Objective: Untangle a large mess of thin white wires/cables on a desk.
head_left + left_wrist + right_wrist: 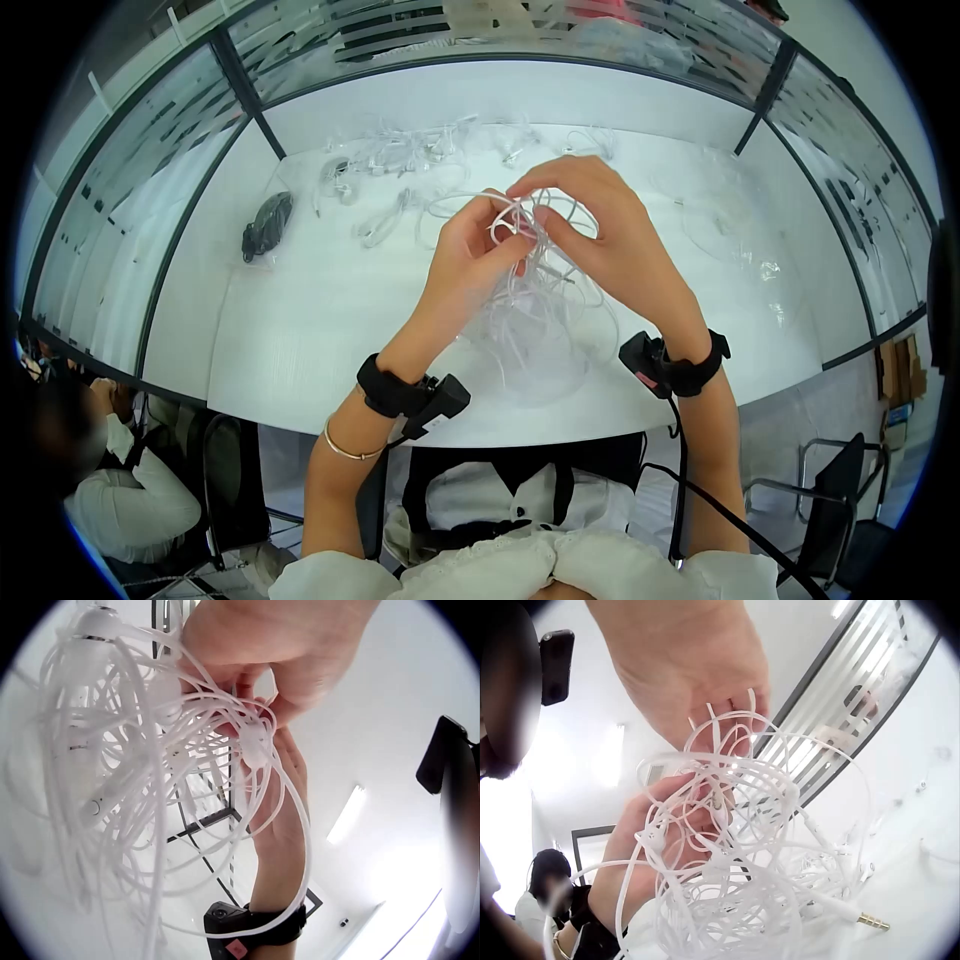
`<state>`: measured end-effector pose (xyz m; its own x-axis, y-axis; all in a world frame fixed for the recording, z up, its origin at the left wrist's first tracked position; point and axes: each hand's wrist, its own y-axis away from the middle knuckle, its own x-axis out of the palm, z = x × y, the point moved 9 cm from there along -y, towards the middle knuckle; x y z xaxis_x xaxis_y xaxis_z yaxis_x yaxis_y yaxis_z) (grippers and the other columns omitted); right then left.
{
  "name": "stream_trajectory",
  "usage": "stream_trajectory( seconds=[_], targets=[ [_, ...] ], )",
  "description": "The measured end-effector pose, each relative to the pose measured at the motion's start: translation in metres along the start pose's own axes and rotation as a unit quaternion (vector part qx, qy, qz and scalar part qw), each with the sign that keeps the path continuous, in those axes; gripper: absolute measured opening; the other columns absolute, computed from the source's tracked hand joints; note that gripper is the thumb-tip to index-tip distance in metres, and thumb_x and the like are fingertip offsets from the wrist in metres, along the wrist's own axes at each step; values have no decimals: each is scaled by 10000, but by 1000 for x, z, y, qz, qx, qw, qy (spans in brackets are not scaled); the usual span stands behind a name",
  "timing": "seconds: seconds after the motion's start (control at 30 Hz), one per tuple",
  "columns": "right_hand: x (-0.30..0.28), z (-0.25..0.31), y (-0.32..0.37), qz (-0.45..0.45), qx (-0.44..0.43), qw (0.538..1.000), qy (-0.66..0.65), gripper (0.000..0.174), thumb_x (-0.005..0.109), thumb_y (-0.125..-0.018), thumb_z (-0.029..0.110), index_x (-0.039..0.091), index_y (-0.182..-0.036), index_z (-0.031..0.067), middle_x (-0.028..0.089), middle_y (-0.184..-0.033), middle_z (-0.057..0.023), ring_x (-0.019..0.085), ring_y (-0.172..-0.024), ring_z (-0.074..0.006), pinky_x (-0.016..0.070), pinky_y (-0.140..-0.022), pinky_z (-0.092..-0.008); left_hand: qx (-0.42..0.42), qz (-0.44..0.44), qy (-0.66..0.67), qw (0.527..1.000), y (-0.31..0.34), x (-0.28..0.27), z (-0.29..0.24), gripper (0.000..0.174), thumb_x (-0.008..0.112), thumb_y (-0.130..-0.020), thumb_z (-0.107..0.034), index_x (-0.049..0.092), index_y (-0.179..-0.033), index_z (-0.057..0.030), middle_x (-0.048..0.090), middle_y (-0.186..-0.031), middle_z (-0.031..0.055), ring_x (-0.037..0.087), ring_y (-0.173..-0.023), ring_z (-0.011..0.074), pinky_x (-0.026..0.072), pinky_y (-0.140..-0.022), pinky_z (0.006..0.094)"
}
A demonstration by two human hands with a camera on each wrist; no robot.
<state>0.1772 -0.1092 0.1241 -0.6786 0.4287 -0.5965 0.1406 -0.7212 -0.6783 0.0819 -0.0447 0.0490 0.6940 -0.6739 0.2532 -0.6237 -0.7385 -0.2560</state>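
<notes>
A big tangle of white wired earphones [535, 290] hangs from both hands over the white table. My left hand [468, 250] pinches the cables at the top of the bunch between thumb and fingers. Opposite it, my right hand [598, 212] grips loops of the same cables, its fingertips close to the left ones. The right wrist view shows a gold-tipped headphone plug [874, 922] sticking out low on the bunch. An earbud [97, 624] appears at the upper left of the left wrist view. Many loops overlap, hiding where single cables run.
More white earphones [410, 150] lie along the back of the table. A bagged black item [267, 225] sits at the left, and clear plastic bags [740, 215] lie at the right. Low panels [500, 95] enclose the table. Another person [130, 490] sits at the lower left.
</notes>
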Motion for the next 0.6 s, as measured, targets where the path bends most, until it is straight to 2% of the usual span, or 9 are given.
stream_trajectory(
  seconds=[0.1,0.13,0.23,0.27,0.37,0.4,0.5,0.6],
  targets=[
    [0,-15,2,1,72,995,-68,141,646,-839,79,656,-979,66,668,-935,-52,592,-901,-230,469,-839,-346,35,10,-84,996,-2,-2,-9,161,646,-898,-88,577,-1021,-10,590,-896,9,534,-687,64,435,-605,232],
    [-4,-20,5,-24,74,996,-53,102,673,-831,115,661,-917,60,654,-856,-39,553,-790,-187,460,-748,-315,44,0,-100,994,-1,-5,-11,161,664,-903,-126,596,-991,-9,600,-883,6,525,-670,54,427,-588,221],
    [-1,-25,11,12,113,992,-60,106,698,-816,144,661,-876,65,632,-808,-30,494,-732,-160,425,-692,-292,48,-14,-167,985,3,-14,-17,149,673,-901,-139,617,-968,-18,599,-859,2,526,-667,48,415,-571,205],
    [0,-24,12,24,130,990,-48,103,694,-842,135,647,-875,50,598,-799,12,457,-757,-119,385,-727,-254,53,-12,-162,985,1,-18,-15,138,675,-900,-146,633,-942,-22,592,-828,-2,522,-644,43,401,-553,192],
    [4,-30,15,57,159,979,-114,125,690,-853,150,638,-863,37,600,-800,16,455,-753,-99,381,-719,-243,17,-31,-189,981,2,-28,-10,132,650,-906,-135,643,-971,-20,583,-774,-8,506,-607,42,387,-538,193],
    [5,-37,16,49,161,974,-154,145,683,-866,174,652,-863,32,561,-731,21,424,-704,-86,365,-650,-236,33,-35,-180,983,1,-28,-13,130,642,-905,-127,649,-984,-23,577,-751,-11,498,-598,40,381,-534,194],
    [3,-50,19,42,201,960,-192,146,673,-873,172,658,-876,26,568,-721,28,413,-681,-66,357,-636,-227,54,-34,-171,983,4,-29,-14,146,620,-901,-101,660,-1024,-31,558,-703,-19,475,-575,37,366,-523,199],
    [-4,-53,22,36,214,963,-157,144,671,-877,173,668,-866,29,585,-722,33,396,-657,-53,349,-623,-218,41,-20,-210,977,5,-30,-12,173,606,-893,-75,661,-1052,-35,551,-711,-20,461,-563,35,357,-519,202]
  ],
)
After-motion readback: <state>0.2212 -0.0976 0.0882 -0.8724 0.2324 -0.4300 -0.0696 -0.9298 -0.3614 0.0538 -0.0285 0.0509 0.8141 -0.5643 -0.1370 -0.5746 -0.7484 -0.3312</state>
